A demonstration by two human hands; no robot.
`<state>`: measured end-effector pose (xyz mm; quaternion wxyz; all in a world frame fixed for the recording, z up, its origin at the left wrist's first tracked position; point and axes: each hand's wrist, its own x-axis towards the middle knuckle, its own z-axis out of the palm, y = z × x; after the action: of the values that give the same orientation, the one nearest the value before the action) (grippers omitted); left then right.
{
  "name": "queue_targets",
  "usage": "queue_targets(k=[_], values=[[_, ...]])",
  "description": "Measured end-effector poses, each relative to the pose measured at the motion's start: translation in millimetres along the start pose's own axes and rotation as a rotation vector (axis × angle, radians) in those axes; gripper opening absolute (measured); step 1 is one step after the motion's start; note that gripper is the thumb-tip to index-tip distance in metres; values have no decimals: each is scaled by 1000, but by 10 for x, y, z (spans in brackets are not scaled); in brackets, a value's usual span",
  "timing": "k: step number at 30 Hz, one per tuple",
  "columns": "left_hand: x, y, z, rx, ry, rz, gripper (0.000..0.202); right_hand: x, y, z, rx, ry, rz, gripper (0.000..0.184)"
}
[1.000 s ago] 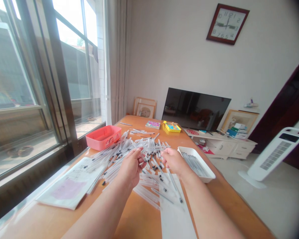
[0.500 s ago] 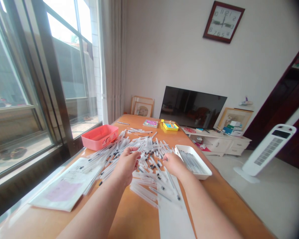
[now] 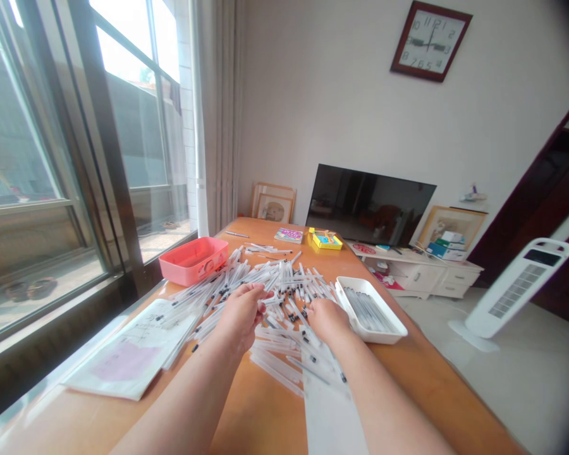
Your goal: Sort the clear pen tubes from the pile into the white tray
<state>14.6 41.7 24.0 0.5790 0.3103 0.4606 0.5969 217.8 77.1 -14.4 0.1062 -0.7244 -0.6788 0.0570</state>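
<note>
A large loose pile of clear plastic pen refills with black parts (image 3: 284, 284) covers the middle of the wooden table (image 3: 260, 430). My left hand (image 3: 241, 318) is over the pile's near side, fingers curled toward my right hand. My right hand (image 3: 327, 319) rests low on the pile, just left of a white rectangular tray (image 3: 386, 304) holding neatly aligned refills. A white paper strip (image 3: 332, 417) lies under the pile's near edge, below my right hand. My fingers hide whether either hand holds a refill.
A pink plastic box (image 3: 180, 266) stands at the table's left, beside the window. Papers (image 3: 133, 354) lie at the near left. A book (image 3: 288, 236) and a yellow box (image 3: 325, 240) sit at the far end. The table's right edge drops to a tiled floor.
Both hands have dropped closer to the pile since a second ago, and my right hand has moved slightly toward me. The camera view has shifted a little.
</note>
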Motion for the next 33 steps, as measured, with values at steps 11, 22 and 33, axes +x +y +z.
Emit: queue_targets(k=[11, 22, 33], values=[[26, -10, -23, 6, -69, 7, 36, 25, 87, -127, 579, 121, -48, 9], [-47, 66, 25, 7, -191, -16, 28, -107, 23, -589, 1469, -84, -115, 26], [-20, 32, 2, 23, -251, -28, 24, -119, 22, -609, 1520, -103, -146, 22]])
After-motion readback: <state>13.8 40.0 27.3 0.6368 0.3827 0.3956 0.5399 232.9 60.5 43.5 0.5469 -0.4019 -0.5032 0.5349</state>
